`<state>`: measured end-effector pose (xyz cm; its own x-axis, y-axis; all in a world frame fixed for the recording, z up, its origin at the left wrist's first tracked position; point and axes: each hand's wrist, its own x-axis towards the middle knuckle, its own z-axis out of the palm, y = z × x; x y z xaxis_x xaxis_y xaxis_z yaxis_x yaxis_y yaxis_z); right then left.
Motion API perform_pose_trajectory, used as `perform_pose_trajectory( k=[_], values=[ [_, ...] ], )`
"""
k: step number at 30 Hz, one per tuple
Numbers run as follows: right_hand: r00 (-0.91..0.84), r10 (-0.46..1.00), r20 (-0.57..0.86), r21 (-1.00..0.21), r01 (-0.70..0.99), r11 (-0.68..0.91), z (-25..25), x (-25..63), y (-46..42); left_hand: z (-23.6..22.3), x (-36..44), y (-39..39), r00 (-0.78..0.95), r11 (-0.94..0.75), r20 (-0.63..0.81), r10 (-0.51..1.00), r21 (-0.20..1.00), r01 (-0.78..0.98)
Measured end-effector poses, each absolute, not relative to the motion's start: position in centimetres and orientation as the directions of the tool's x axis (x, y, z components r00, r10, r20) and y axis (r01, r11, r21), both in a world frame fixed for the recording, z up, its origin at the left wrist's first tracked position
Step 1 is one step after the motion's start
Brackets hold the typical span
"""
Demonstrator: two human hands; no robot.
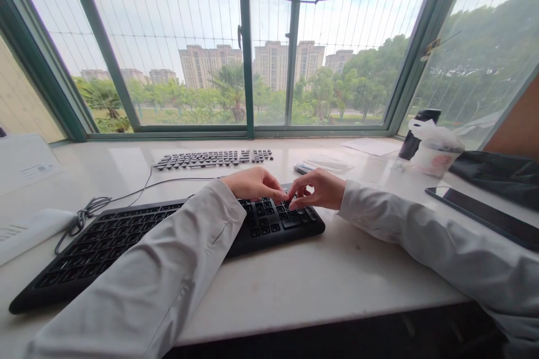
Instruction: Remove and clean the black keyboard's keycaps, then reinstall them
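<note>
A black keyboard (pixel 118 238) lies slantwise on the white sill; most of its key positions show bare square sockets. A few keycaps sit at its right end. My left hand (pixel 256 184) reaches over the number pad, thumb and fingers pinched together. From the other side my right hand (pixel 320 188) meets it, with thumb and forefinger closed in a ring at the same keys. The fingertips of both hands nearly touch, and whatever is between them is too small to make out. My left sleeve covers the middle of the keyboard.
Loose black keycaps (pixel 213 160) stand in rows behind the keyboard. A bundled cable (pixel 90 210) lies at left, beside a white packet (pixel 29 230). To the right are a phone (pixel 484 214), a bagged cup (pixel 435 151), a black bottle (pixel 407 145) and dark cloth (pixel 499 174).
</note>
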<state>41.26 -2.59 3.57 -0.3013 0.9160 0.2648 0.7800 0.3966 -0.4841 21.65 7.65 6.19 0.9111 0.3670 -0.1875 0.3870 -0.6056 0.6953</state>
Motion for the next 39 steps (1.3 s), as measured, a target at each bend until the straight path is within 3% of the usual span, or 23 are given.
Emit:
perform_pose_trajectory(
  k=[6, 12, 22, 30, 39],
  values=[
    [-0.365, 0.915, 0.172, -0.461, 0.791, 0.402, 3.8, 41.3, -2.8, 5.6, 21.9, 7.6, 0.925, -0.671, -0.231, 0.303, 0.637, 0.379],
    [-0.363, 0.921, 0.140, -0.462, 0.799, 0.385, 3.5, 41.4, -2.7, 5.4, 22.2, 7.1, 0.952, -0.736, -0.167, 0.258, 0.604, 0.305],
    [-0.424, 0.904, 0.044, -0.483, 0.784, 0.391, 4.7, 41.4, -3.1, 4.8, 22.5, 7.3, 0.951, -0.709, -0.122, 0.285, 0.640, 0.295],
    [-0.399, 0.915, 0.058, -0.425, 0.820, 0.384, 5.0, 41.0, -3.5, 5.1, 22.4, 7.2, 0.951, -0.726, -0.118, 0.285, 0.622, 0.294],
    [-0.378, 0.925, 0.038, -0.450, 0.820, 0.353, 5.4, 40.6, -3.8, 5.2, 22.3, 7.2, 0.947, -0.739, -0.138, 0.289, 0.597, 0.312]
  ],
)
